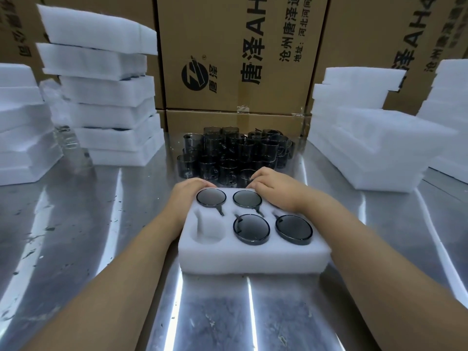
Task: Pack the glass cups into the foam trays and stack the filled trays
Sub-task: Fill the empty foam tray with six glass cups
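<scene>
At the centre of the frame a foam tray (253, 259) sits on the table (76, 224), with cups in four pockets (250, 228) and the lower-left pocket (209, 229) empty. The left hand (188, 196) lies on the tray's upper-left corner and the right hand (272, 188) over its upper-right corner. Just above the tray stands a cluster of loose cups (235, 153), stacks of foam trays rise at the left (101, 97) and right (367, 138) of the frame, and cardboard boxes (228, 46) fill the top behind everything.
</scene>
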